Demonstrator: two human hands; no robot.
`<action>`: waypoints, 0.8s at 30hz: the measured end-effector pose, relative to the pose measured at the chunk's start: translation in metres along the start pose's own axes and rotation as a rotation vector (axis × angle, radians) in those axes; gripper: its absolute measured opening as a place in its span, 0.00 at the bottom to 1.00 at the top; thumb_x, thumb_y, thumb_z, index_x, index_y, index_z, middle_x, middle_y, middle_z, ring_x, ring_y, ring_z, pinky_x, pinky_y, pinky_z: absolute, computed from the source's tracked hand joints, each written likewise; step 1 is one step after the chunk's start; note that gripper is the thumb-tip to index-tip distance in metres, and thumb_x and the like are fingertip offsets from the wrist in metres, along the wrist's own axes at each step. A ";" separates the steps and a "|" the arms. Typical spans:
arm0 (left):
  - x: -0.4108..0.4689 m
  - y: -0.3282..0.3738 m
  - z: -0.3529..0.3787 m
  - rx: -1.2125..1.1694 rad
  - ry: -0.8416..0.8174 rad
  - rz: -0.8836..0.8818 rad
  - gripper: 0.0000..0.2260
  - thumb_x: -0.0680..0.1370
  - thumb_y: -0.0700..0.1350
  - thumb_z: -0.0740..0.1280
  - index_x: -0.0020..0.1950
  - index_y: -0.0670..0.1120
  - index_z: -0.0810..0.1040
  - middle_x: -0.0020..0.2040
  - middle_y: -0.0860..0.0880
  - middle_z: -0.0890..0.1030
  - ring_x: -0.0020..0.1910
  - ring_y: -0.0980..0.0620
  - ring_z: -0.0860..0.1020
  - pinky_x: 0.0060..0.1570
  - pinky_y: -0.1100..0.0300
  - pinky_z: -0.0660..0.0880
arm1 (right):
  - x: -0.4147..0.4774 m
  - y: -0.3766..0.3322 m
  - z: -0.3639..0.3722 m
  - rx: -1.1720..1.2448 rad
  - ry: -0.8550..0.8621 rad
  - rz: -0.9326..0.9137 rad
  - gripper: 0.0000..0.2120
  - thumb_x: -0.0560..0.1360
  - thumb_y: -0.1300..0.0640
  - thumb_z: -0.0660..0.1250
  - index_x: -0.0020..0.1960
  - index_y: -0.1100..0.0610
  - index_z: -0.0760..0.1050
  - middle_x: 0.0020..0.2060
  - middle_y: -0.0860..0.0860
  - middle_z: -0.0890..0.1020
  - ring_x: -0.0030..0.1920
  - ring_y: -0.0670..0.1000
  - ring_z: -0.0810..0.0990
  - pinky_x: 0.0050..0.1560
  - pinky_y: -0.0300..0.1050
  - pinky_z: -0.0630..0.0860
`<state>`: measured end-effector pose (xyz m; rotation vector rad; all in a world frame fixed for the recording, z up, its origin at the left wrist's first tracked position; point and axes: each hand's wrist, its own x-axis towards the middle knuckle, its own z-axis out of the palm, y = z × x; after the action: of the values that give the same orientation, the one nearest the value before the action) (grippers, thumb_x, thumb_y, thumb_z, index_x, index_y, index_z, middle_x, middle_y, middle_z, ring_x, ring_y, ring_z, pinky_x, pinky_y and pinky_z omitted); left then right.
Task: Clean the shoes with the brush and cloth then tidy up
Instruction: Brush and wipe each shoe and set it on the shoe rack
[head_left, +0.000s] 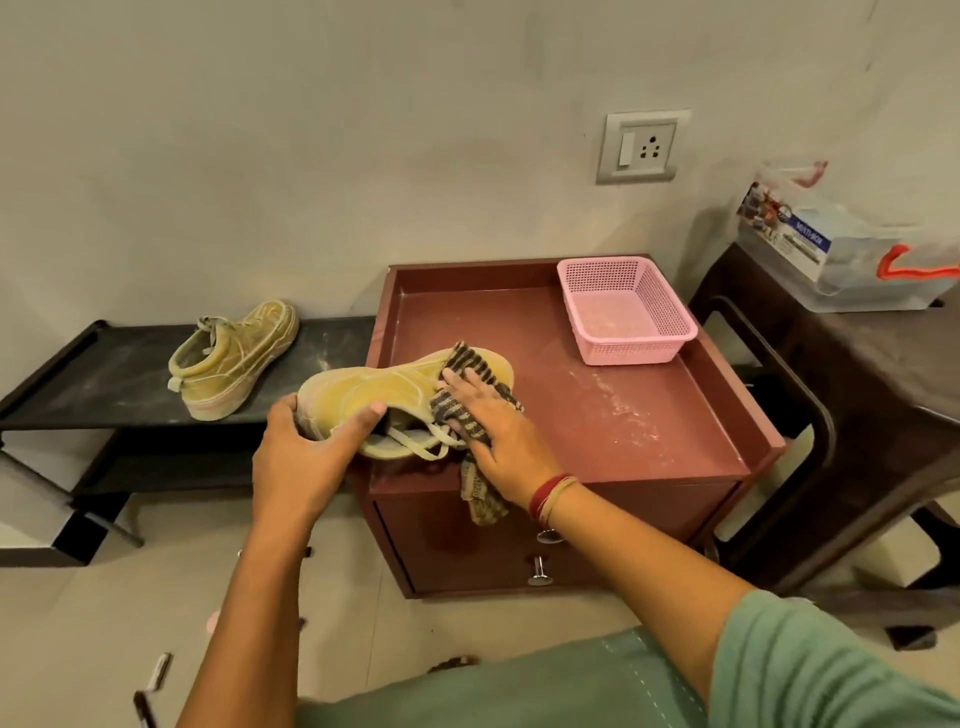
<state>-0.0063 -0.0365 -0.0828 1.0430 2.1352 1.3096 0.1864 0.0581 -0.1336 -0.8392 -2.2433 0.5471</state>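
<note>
Reddish desk (623, 415), near left edge: the left hand (296, 457) curls round the heel of a yellow shoe (374, 389) lying lengthwise left to right, toe rightward. The right hand (493, 431), fingers straight, presses a striped cloth (467, 364) onto it. Beyond, a second shoe (234, 358) stands on a black shelf (104, 379).

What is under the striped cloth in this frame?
The cloth lies on the yellow shoe, pressed down by the right hand; its tail hangs over the cabinet front. The shoe's surface beneath it is covered, so its cleanliness cannot be seen.
</note>
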 end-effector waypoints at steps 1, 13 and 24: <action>0.000 -0.001 0.000 -0.006 -0.004 0.002 0.49 0.56 0.74 0.68 0.70 0.52 0.66 0.61 0.50 0.73 0.59 0.48 0.74 0.59 0.46 0.75 | -0.002 0.003 0.001 -0.049 -0.010 0.002 0.28 0.77 0.62 0.59 0.75 0.50 0.57 0.73 0.42 0.57 0.75 0.45 0.52 0.74 0.41 0.52; -0.014 0.005 0.003 -0.084 -0.056 0.098 0.48 0.59 0.65 0.78 0.74 0.56 0.60 0.71 0.52 0.68 0.68 0.51 0.67 0.65 0.50 0.69 | 0.023 -0.001 -0.059 0.732 0.685 0.793 0.10 0.78 0.50 0.62 0.45 0.55 0.76 0.44 0.55 0.82 0.47 0.57 0.81 0.53 0.53 0.78; -0.032 0.063 0.012 0.087 0.132 0.511 0.52 0.54 0.71 0.71 0.73 0.50 0.61 0.70 0.51 0.68 0.68 0.58 0.63 0.69 0.34 0.60 | 0.008 -0.042 -0.107 0.674 0.591 0.453 0.12 0.78 0.48 0.62 0.53 0.54 0.78 0.48 0.53 0.83 0.52 0.53 0.81 0.57 0.55 0.76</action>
<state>0.0454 -0.0377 -0.0335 1.6588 2.1130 1.5519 0.2408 0.0495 -0.0323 -0.9746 -1.2107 1.0293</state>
